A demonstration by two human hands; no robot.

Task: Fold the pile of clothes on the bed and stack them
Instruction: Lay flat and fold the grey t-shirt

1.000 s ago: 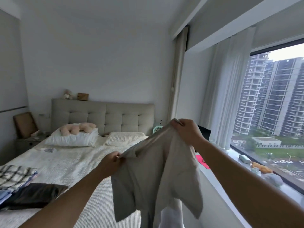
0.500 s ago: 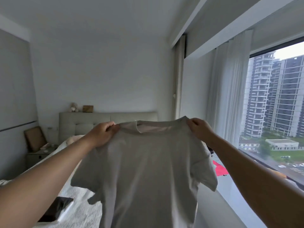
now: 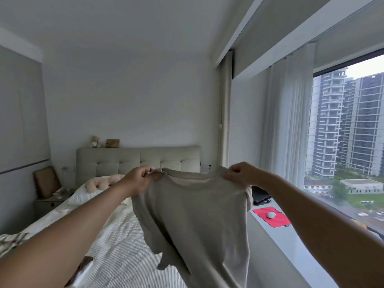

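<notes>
Fingers: left hand (image 3: pixel 139 178) pinches the left shoulder seam of a plain light-grey short-sleeved cotton T-shirt (image 3: pixel 195 217), fingers (image 3: pixel 148 171) curled over the fabric edge next to the collar. Right hand (image 3: pixel 241 173) does likewise at the right shoulder; its fingers (image 3: pixel 234 169) are bunched on the seam. Both arms out in front.

Shirt posn: held in the air by its shoulders, collar up, body hanging straight down over the near right part of the bed, w/ the left sleeve drooping and casting a shadow on the cover. Not touching the bed as far as visible.

Bed (image 3: pixel 116 242): pale ribbed cover, padded grey headboard, white pillow w/ a beige plush toy on it at the far end.

Progress (judgement): this shirt is spread out but not yet folded; no crease made, not laid down. Early in this garment's cycle: lay flat, fold sleeves in, fold body, stack. A checked fabric item (image 3: pixel 10 242) lies at the left edge, prob. part of the clothes; folded or not, can't tell.

Hidden / unclear: shirt hem cut off by bottom edge. Right sleeve mostly behind the right forearm. Dark item at lower left under the left arm: unidentifiable. Pile and any finished stack largely out of frame, so remaining count unknown.
</notes>
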